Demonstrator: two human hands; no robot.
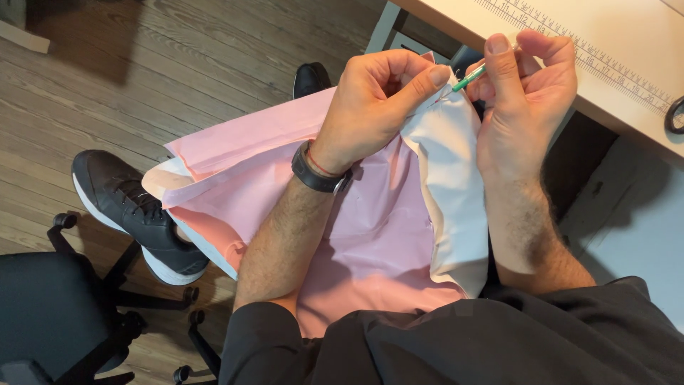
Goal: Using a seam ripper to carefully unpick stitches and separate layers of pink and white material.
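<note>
Pink fabric (pixel 370 235) pinched by raised left hand (pixel 377 100); right hand (pixel 524 100) grips green-handled tool (pixel 468 78).

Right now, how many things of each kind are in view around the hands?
Hands: 2, left hand, right hand
Pink cloth: 1
Green tool: 1
Shoes: 2, near shoe, far shoe
Wristband: 1
Ruler: 1
Total: 8

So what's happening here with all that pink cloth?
A seated person has pink fabric spread over their lap. The left hand pinches a fold of it near the top edge, and the right hand holds a thin green-tipped tool right at that fold. A table with a ruler printed along it is just ahead, and an office chair stands to the left.
</note>
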